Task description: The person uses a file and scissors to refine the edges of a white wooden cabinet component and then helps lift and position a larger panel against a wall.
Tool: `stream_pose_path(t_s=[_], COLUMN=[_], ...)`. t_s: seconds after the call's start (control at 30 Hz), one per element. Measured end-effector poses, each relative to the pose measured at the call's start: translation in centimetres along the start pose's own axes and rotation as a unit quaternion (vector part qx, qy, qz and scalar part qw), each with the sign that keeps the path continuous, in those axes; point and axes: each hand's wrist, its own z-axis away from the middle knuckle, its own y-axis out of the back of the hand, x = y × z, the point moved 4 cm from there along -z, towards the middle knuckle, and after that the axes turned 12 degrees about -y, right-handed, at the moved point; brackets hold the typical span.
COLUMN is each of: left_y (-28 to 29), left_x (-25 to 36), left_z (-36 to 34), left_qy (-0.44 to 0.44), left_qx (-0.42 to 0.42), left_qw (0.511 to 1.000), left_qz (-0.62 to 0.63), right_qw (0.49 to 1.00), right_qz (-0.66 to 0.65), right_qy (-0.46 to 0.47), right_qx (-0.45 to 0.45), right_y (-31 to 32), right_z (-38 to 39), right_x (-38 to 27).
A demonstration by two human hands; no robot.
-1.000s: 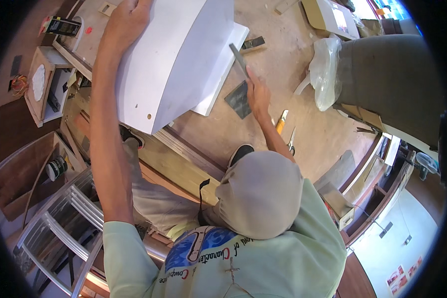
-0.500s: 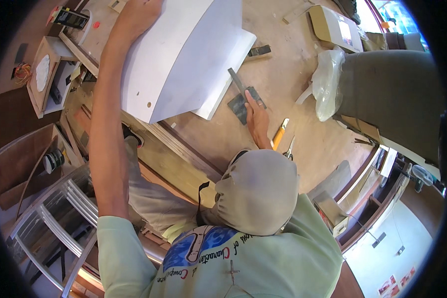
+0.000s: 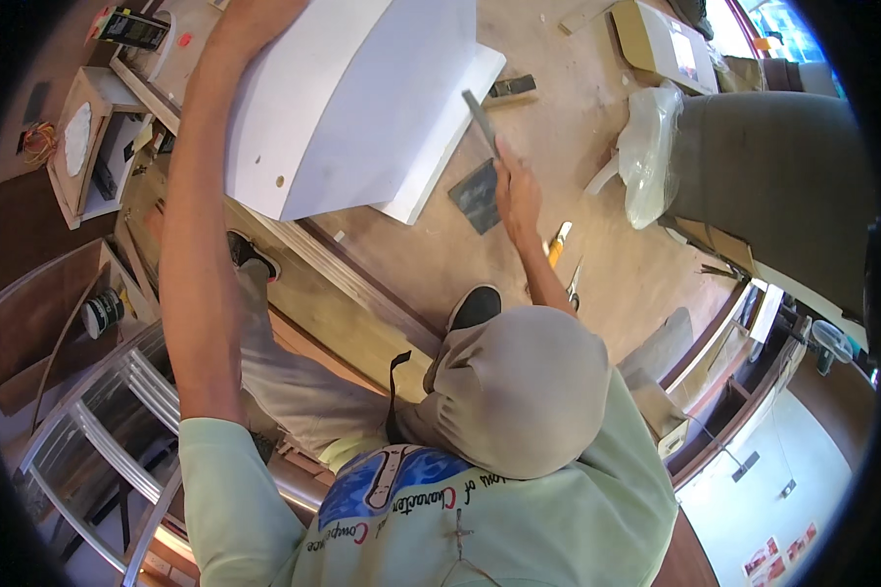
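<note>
Along the left edge of the large white curved panel point(image 3: 313, 108) at the top, my left hand point(image 3: 255, 24) rests, its fingers cut off by the frame. A second white board point(image 3: 409, 201) lies under the panel. My right hand point(image 3: 519, 196) is closed on a thin grey bar point(image 3: 478, 115), held upward beside a dark square sheet point(image 3: 475, 196). A small dark block point(image 3: 511, 88) lies just above. Below my right hand are a yellow utility knife point(image 3: 558, 245) and scissors point(image 3: 576, 286), partly behind my arm.
A grey roll point(image 3: 764, 186) with crumpled clear plastic point(image 3: 646, 157) fills the upper right. A small open wooden box point(image 3: 93, 142) stands upper left; metal frames point(image 3: 103, 460) lie lower left. My feet show by long wooden strips point(image 3: 338, 279). A cardboard piece point(image 3: 651, 44) is at the back.
My right hand with the grey bar came down over the dark sheet half a second ago and is now raised upward again. My left arm has shifted slightly left.
</note>
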Motion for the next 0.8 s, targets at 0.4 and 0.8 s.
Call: stream_pose_path(t_s=[0.4,0.8], left_y=[0.7,0.3], left_x=[0.9,1.1], left_z=[-0.3,-0.3], left_qy=[0.054,0.047], left_qx=[0.014,0.010], left_qw=[0.998,0.999], left_qz=[0.011,0.001], right_qw=[0.999,0.998], right_qz=[-0.016,-0.034], right_qy=[-0.019,-0.004], right_qx=[-0.022,-0.050], right_y=[-0.2,-0.5], right_z=[0.2,5.2], right_x=[-0.1,0.4])
